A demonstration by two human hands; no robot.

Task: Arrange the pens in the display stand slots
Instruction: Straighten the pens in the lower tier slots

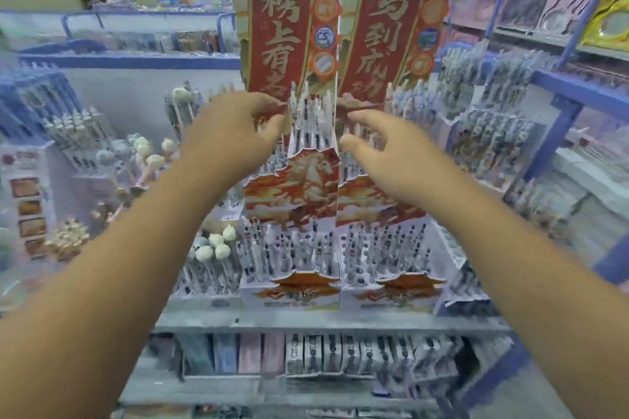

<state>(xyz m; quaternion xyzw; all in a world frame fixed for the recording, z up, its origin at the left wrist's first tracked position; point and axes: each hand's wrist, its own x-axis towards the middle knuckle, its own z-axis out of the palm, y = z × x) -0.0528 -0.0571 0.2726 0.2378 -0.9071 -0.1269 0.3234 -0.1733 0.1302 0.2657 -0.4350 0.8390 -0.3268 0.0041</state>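
Stands: two red tiered stands (292, 180) are set side by side on a shelf (306, 320), edges touching along a centre seam.
Room: the stands are hemmed in by other pen displays to left and right; open room is found only in front of and above the shelf edge.
Pens: white pens (308, 112) are stood upright in the upper tier; more are packed in the lower tier (289, 252).
Left hand (235, 133): raised at the upper tier, grip nearly pinched at a pen top; actual hold cannot be told through blur.
Right hand (388, 150): fingers spread and curled, nothing held, just right of the seam, near the upper pens.
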